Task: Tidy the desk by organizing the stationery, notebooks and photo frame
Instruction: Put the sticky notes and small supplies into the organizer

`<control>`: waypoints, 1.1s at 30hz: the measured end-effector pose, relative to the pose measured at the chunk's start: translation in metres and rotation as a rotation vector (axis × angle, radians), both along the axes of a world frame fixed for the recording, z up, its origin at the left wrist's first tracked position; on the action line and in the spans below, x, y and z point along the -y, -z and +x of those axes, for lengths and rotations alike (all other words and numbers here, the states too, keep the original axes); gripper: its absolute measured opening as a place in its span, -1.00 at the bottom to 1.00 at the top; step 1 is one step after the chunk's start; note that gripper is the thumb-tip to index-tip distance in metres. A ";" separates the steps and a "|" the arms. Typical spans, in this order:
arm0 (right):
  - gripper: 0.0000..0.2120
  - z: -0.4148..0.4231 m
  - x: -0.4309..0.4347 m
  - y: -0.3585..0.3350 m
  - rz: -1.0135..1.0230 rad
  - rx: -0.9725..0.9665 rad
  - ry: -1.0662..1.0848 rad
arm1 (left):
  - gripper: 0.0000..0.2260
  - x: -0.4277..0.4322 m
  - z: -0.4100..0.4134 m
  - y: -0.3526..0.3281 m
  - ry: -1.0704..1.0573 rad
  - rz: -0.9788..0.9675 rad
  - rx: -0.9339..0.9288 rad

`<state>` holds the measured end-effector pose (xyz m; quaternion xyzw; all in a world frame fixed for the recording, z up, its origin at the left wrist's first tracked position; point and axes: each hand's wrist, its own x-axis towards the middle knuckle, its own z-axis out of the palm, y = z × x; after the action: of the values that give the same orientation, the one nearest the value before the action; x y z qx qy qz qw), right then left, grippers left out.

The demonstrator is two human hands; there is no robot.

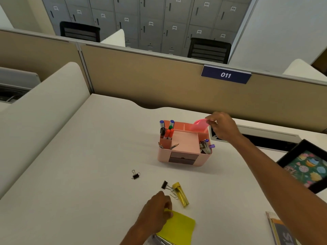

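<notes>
Two bare hands work around a pink desk organizer (184, 147) that stands near the middle of the white tabletop (99, 156). Above the organizer's far right corner, the right hand (223, 128) has its fingers (208, 121) pinched on a pink sticky-note pad (199, 125), whose lower edge sits at a back compartment. Well in front of the organizer, at the near edge, the left hand (157, 206) has its fingers curled onto the corner of a yellow sticky-note pad (178, 227) lying flat on the tabletop.

Inside the organizer, markers (167, 129) stand upright in the left compartments, a pencil (174, 146) leans at the front, and a stapler (205, 147) fills the right compartment. Between the organizer and the left hand lie a yellow tube (181, 194), a black binder clip (164, 184) touching its cap end, and a paper clip (174, 195) beside it. Another binder clip (135, 174) lies apart, to the front left of the organizer. To the organizer's right, a black photo frame (307, 165) sits tilted at the picture's edge, and notebooks (279, 228) lie at the near right corner.
</notes>
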<state>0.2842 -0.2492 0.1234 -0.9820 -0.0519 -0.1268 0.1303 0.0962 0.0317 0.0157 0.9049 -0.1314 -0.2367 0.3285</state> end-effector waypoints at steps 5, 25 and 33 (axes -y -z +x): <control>-0.80 0.021 0.003 0.027 -0.115 -0.255 -0.039 | -0.84 -0.016 0.003 -0.017 -0.002 -0.267 -0.137; -0.47 -0.038 -0.004 -0.044 1.086 -0.279 -0.067 | -0.92 0.073 0.189 -0.159 -0.423 -0.746 0.367; -0.86 -0.027 0.014 -0.044 0.945 -0.053 0.081 | -0.85 0.097 0.178 -0.153 -0.335 -0.437 0.684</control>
<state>0.2572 -0.2631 0.1671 -0.8193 0.0533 -0.1166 0.5589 0.2747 -0.0648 0.1690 0.8493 -0.1309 0.1665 0.4836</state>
